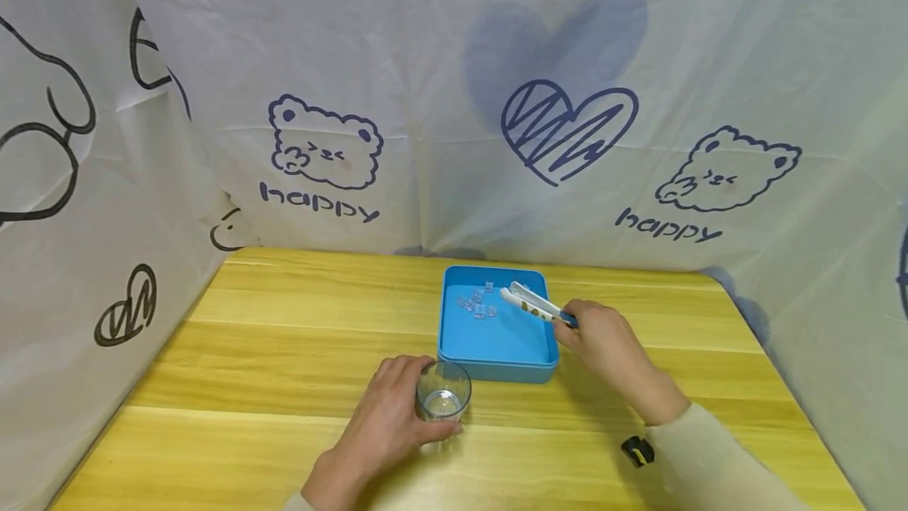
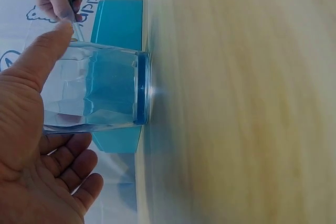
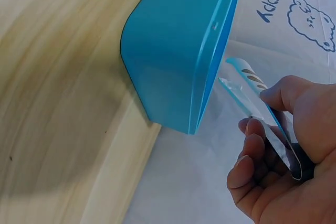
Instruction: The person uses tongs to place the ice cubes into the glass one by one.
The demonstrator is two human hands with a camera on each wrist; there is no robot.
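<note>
The right grip pinches white, brown-spotted tongs, tips apart above the square blue tray. Squeezed off-centre, they could flick away one of the small clear cubes lying loose at the tray's far left. The left grip holds the clear glass tumbler upright on the yellow wooden tabletop; a bump might tip it.

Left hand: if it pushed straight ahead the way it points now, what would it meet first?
Probably the blue tray: its near wall lies just beyond the left hand and the glass it grips. The glass may touch before the fingers; the exact gap is hard to judge.
</note>
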